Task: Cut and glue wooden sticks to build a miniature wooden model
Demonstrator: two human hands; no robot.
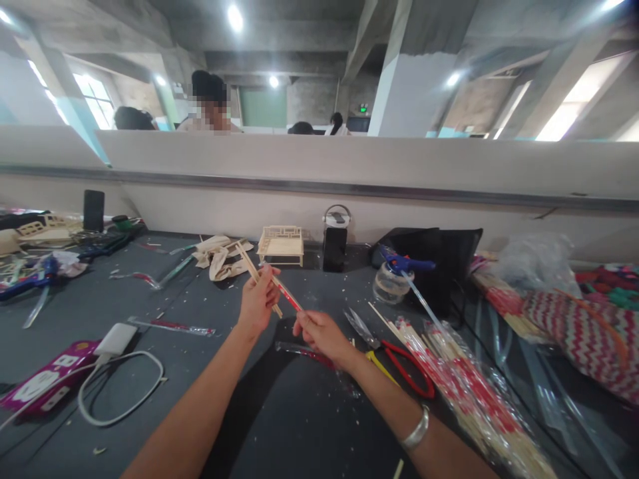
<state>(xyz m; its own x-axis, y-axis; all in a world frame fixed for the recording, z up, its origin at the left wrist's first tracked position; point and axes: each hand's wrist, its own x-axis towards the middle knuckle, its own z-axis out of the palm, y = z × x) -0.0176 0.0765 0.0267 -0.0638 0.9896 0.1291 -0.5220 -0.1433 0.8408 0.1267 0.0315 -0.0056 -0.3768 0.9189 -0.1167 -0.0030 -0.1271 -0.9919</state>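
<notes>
My left hand (257,299) is closed around pale wooden chopsticks (243,254), which slant up to the left above the dark table. A red-marked stick or wrapper (289,297) runs between my two hands. My right hand (322,332) pinches its lower end. Below my hands lies a clear plastic sleeve with red print (304,350). Scissors with red handles (409,369) rest open to the right of my right hand. Beyond my hands stands a small wooden model bed or bench (281,246) beside a crumpled beige cloth (219,256).
Plastic-wrapped chopstick bundles (464,372) lie at the right. A blue glue gun (407,263) rests on a glass jar (392,285). A phone (334,249) stands at the back. At left are a purple box (50,376) and a white cable (154,362). A low partition (299,156) runs behind.
</notes>
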